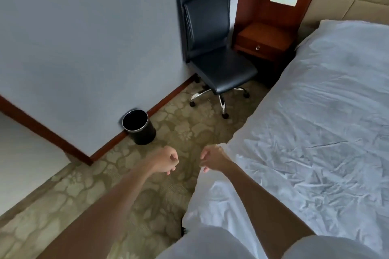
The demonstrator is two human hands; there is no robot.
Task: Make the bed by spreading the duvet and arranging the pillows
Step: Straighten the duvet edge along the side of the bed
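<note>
patterned carpet (88, 191) runs between a pale blue wall (84, 38) and the bed (315, 212), with a black office chair (212, 48), a wooden nightstand (264, 40) and a black waste bin (139, 127) along the wall side. the white duvet (328, 111) lies spread over the bed but creased, its near corner hanging off the edge toward the floor. both arms reach out over that corner: the left hand (166, 160) hovers over the carpet with its grip loosely curled and holding nothing, and the right hand (211, 159) sits at the duvet's corner, fingers curled, though whether its grip pinches the cloth or is empty i cannot tell. no pillows show in this view. the likely trouble is a one-sided pull: if only the right hand takes the corner, the duvet may skew and bunch further, or slide off toward the carpet. a weak pinch could also slip mid-tug and leave the creases in place.
</note>
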